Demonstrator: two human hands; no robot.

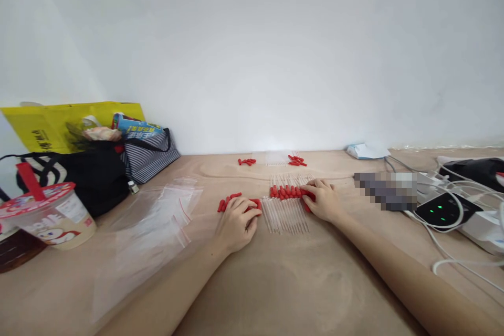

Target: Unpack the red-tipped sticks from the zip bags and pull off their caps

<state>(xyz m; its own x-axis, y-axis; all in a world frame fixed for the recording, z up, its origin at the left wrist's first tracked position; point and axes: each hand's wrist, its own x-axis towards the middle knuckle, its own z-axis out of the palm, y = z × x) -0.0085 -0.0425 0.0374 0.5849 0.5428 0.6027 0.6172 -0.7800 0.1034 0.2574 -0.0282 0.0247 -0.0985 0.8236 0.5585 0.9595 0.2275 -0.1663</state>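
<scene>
Two rows of thin clear tubes (284, 218) lie side by side on the table, like slim glass droppers. Small red rubber bulbs (284, 191) sit in a cluster across the far row's near ends. At the left of the tubes, my left hand (237, 224) has its fingers curled down on red bulbs, and more loose bulbs (226, 203) lie beside its fingertips. My right hand (323, 199) closes thumb and fingers around red bulbs at the cluster's right end. Exactly how many each hand grips is hidden.
Farther back lie two small piles of red bulbs (247, 161) with more clear tubes (276, 158) between them. Clear zip bags (157, 220) spread out at left, near a drink cup (59, 215) and bags (151, 155). White cables and a power strip (484, 228) crowd the right.
</scene>
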